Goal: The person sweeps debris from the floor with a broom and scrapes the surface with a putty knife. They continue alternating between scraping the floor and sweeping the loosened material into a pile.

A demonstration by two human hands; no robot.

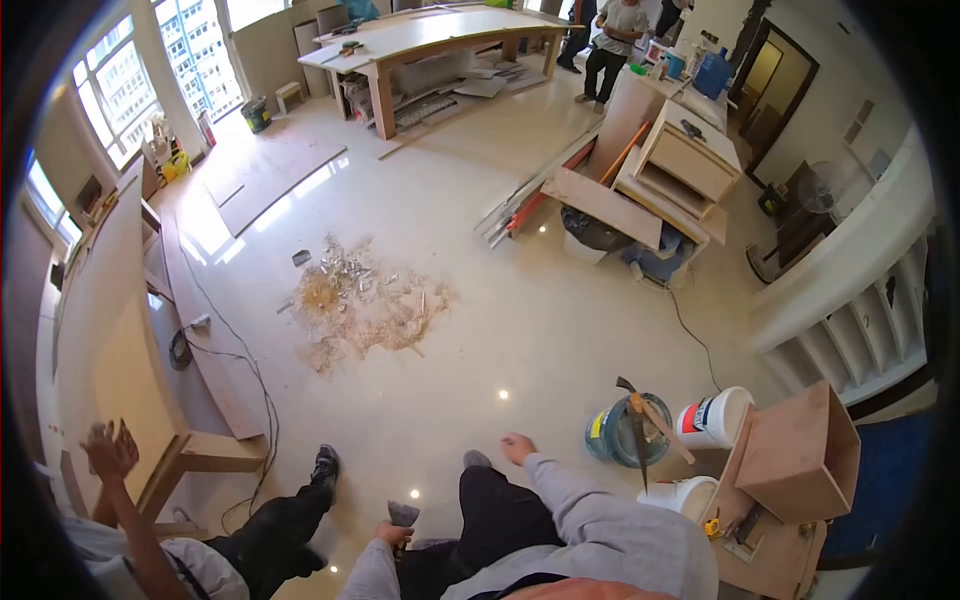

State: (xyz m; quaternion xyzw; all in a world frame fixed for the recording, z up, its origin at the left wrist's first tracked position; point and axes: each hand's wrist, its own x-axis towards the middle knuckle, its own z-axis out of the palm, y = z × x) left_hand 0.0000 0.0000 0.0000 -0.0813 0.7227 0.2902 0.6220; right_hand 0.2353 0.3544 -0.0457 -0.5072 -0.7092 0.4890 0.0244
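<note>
Holding the scraper (403,513) beside my leg (503,505), my left hand (392,535) is wrapped around its handle; a careless turn could catch the trouser cloth; my right hand (517,448) hangs away from it — its grip I cannot tell; swinging wide, it could hit the bucket (602,446) of tools (640,440); farther, debris (375,310) could make feet slip.

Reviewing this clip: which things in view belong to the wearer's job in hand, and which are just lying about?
In hand, judging by the grip:
- scraper, held in the left hand

Apparently just lying about:
- debris pile on the floor
- white bucket with red label
- open wooden box
- fan
</note>
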